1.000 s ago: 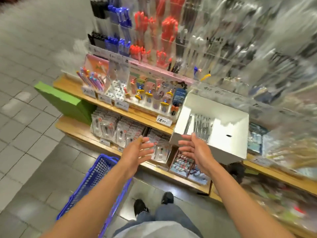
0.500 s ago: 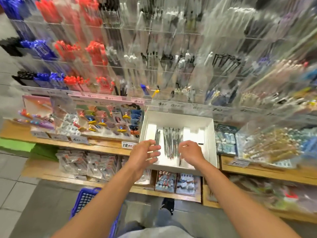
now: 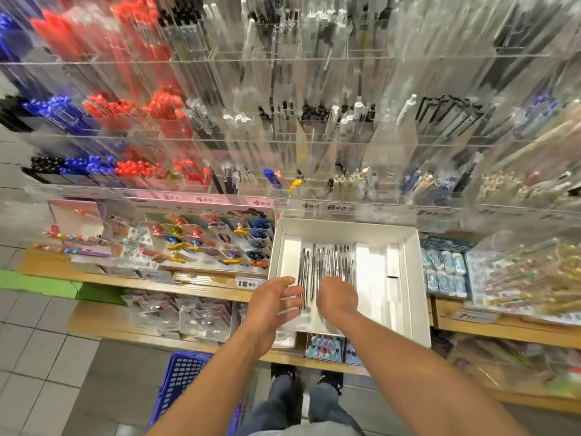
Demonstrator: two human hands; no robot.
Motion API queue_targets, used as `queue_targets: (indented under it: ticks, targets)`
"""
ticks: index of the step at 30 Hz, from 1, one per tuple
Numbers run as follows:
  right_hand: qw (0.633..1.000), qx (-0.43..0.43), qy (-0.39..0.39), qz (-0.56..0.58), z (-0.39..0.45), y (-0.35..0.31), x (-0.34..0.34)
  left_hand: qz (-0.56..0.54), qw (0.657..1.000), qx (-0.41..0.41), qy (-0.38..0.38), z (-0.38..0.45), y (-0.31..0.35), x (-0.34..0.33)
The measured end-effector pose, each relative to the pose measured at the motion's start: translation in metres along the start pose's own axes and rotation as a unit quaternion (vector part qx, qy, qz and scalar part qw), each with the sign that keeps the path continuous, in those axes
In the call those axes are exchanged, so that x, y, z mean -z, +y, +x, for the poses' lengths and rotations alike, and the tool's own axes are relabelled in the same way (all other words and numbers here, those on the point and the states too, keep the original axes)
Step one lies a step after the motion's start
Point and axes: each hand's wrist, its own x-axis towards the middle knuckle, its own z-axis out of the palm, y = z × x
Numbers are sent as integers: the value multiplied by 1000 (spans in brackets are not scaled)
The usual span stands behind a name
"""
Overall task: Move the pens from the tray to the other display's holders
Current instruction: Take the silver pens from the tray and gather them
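Shop shelf — one tray (image 3: 408, 278), dozen-odd pens (image 3: 327, 262), left hand (image 3: 273, 300) spread, right hand (image 3: 338, 298) unclear.

Single head-worn wide-angle view, looking forward and steeply down from standing height. It faces the wall of clear pen holders (image 3: 314, 127), close by; white tray (image 3: 418, 278) sits centre frame, floor along the left and bottom edges.

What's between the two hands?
In the head view, a few pens in the white tray lie between the left hand and right hand.
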Motion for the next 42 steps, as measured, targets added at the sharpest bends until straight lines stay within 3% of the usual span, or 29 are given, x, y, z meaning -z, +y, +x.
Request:
queue_targets:
  ticks: [9, 14, 19, 26, 30, 33, 37, 40, 42]
  targets:
    - [998, -44, -14, 47, 7, -11, -1, 26, 999, 10, -40, 10, 5, 4]
    - [983, -118, -58, 130, 15, -24, -5, 34, 998, 11, -60, 10, 4, 6]
    - [973, -129, -86, 170, 16, -32, -9, 26, 997, 11, -69, 9, 5, 10]
    - [978, -98, -103, 156, 8, -22, -3, 37, 997, 5, -71, 9, 3, 11]
    - [979, 0, -98, 180, -12, -12, 17, 38, 997, -3, -67, 9, 3, 8]
    - [966, 79, -73, 234, -40, -4, 31, 48, 997, -17, -51, 14, 3, 1]
    - [925, 155, -131, 323, -71, 6, 44, 56, 997, -28, -53, 19, 3, -8]
    - [913, 131, -135, 362, -62, 15, 47, 48, 996, -38, -58, 21, 4, -10]
    - [935, 62, -56, 344, -39, 22, 40, 32, 997, -34, -54, 24, 4, -9]
